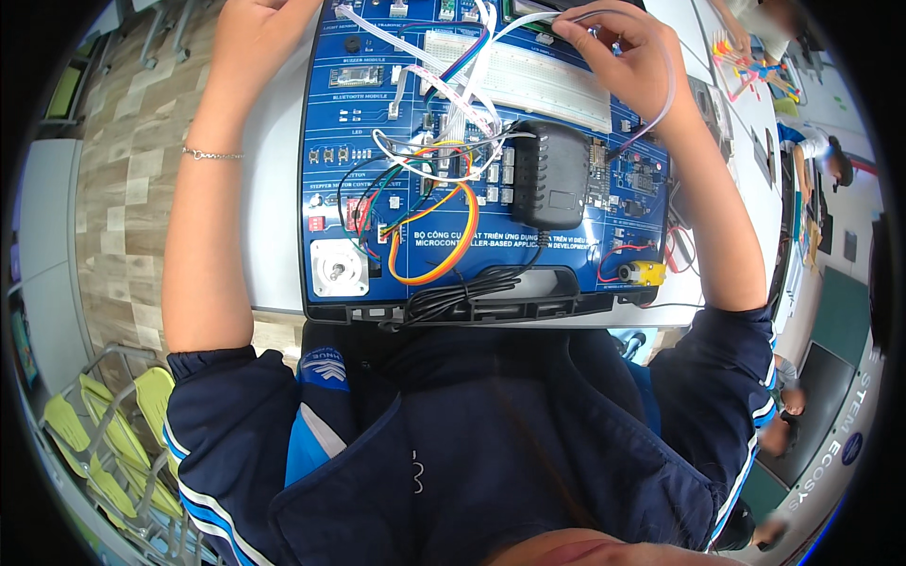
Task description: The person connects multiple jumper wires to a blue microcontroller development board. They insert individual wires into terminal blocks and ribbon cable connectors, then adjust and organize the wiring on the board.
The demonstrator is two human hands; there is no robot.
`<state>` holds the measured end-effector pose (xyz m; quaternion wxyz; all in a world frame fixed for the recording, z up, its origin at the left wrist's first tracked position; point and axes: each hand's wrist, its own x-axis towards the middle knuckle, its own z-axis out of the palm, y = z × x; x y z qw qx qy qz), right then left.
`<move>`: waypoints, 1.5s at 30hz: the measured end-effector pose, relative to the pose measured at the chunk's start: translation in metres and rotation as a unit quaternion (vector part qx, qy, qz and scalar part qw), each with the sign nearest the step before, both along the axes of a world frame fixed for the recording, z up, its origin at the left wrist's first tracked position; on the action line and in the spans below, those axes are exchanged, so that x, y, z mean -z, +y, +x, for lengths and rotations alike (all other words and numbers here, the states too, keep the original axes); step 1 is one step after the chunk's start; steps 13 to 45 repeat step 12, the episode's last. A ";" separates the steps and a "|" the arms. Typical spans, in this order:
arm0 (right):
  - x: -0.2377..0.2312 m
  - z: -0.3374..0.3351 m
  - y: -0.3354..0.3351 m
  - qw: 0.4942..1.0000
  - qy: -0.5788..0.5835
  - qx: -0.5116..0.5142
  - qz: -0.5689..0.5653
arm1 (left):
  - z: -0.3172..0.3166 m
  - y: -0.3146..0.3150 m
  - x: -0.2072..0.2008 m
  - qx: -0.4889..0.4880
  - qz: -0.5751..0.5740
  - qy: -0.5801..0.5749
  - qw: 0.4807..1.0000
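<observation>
A blue electronics training board in a black case lies on the white table before me. My right hand pinches a thin white wire at the board's far edge, just above the white breadboard. My left hand rests at the board's top-left corner; its fingers run out of the picture, so what it holds is hidden. A black power adapter lies on the board's middle. Flat ribbon cables and coloured jumper wires cross the board.
A stepper motor sits at the board's near-left corner, a small yellow motor at its near-right. Black cable bunches at the case's front edge. Other people sit at the right. Yellow-green chairs stand at lower left.
</observation>
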<state>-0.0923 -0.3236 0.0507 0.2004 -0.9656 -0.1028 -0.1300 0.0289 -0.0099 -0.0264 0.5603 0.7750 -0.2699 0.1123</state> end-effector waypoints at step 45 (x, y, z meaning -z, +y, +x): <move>-0.009 -0.059 0.024 0.861 0.099 -0.011 0.499 | -0.058 -0.032 -0.054 0.061 -0.165 0.037 0.984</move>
